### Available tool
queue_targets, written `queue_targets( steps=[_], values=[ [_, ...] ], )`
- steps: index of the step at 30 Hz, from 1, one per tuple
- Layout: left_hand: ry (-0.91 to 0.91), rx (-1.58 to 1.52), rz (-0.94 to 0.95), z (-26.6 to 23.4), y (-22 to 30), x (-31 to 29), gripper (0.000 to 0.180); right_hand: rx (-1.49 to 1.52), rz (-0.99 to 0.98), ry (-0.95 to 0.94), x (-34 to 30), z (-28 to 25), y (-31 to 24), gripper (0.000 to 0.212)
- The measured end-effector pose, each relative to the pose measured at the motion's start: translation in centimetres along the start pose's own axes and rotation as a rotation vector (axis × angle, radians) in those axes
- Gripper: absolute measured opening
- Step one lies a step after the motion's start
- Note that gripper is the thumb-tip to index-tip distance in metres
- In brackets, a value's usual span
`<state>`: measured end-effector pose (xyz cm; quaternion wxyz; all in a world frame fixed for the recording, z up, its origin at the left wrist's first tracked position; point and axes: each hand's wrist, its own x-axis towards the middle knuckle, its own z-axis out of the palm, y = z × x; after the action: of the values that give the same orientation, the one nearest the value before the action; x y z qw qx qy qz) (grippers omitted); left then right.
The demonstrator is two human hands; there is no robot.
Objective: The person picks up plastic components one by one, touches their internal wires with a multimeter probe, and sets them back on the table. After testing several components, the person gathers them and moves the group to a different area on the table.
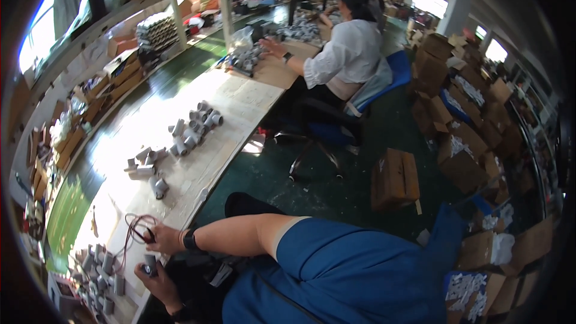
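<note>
My left hand [161,285] is at the table's near edge, its fingers wrapped round a grey cylindrical part [150,264] with a dark round end. Just beyond it, my right hand [162,240], a dark band on the wrist, is closed on a small dark and red tool [147,236] whose kind I cannot make out. A thin reddish cord [127,228] loops beside that hand. Next to my left hand lies a pile of grey cylindrical parts [102,273]. Further along the pale tabletop [234,108] are more loose grey parts [191,132].
A co-worker in a white top [351,48] sits further along the table, hands near a heap of grey parts [246,57]. A cardboard box [394,179] stands on the green floor. Open boxes [462,150] are stacked at the right; a shelf with cartons [123,69] runs along the left.
</note>
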<state>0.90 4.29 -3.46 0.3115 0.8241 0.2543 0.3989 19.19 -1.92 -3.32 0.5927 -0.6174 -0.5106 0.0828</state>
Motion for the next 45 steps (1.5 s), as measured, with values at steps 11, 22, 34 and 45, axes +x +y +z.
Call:
queue_targets(
  steps=[11, 22, 34, 45],
  values=[
    [0.024, -0.06, -0.008, 1.7, 5.4, 2.1, 0.045, 0.109, 0.245, -0.171, 0.4, -5.7, -1.8, 0.017],
    [0.054, -0.183, -0.308, -1.8, 4.8, 3.3, 0.053, 0.312, 0.414, -0.214, 0.1, -5.5, -2.8, 0.016],
    [0.352, 0.404, -0.569, -17.2, -12.9, 6.0, 0.048, 0.242, 0.381, -0.133, -0.2, -12.3, -1.2, 0.014],
    [-0.414, 0.087, 0.011, 4.8, 6.7, 16.4, 0.044, 0.089, -0.015, -0.176, -1.3, -14.6, -0.1, 0.009]
  ],
)
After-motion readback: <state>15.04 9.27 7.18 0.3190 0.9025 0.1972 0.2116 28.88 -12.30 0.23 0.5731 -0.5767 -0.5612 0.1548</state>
